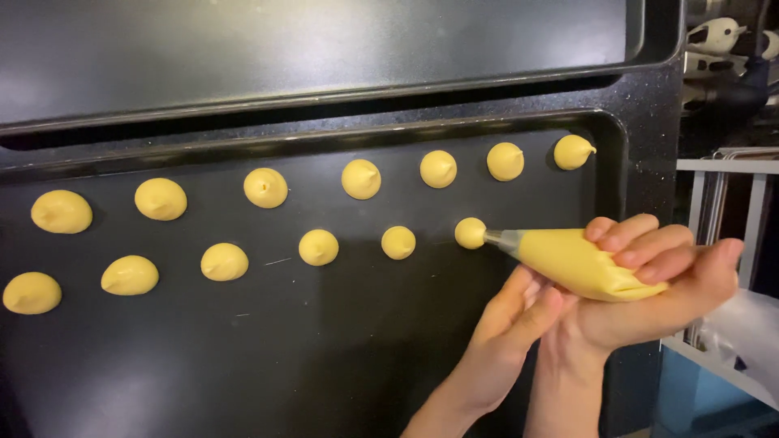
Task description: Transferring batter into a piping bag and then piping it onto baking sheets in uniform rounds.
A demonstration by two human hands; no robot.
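A piping bag (580, 261) of yellow batter is squeezed over a dark tray (324, 365), its metal tip (492, 238) touching a fresh mound (470, 233) near the tray's right edge. The right hand (665, 280) is clenched around the bag's fat rear end, its fingers wrapped over the top; that grip does the pressing. The left hand (515, 312) is not closed on anything: its fingers are laid under the bag from below, and only steadying is done there.

Two rows are set out on the tray. The back row (359, 178) runs from the left edge to the back right corner; the front row (223, 261) is filled from the left edge up to the mound under the tip, so the space beside the right rim is still bare.

For a good mound, the tip is best kept low and nearly still while pressure is applied evenly from the rear, so the batter spreads round rather than long. Pressure should be let off before the tip is lifted, with a short sideways flick; otherwise a tail is left, as on the back-corner mound (573, 152). The spacing of the neighbouring mounds should be matched, since the left ones look larger and flatter. A second tray (324, 49) lies behind, apart from the first.
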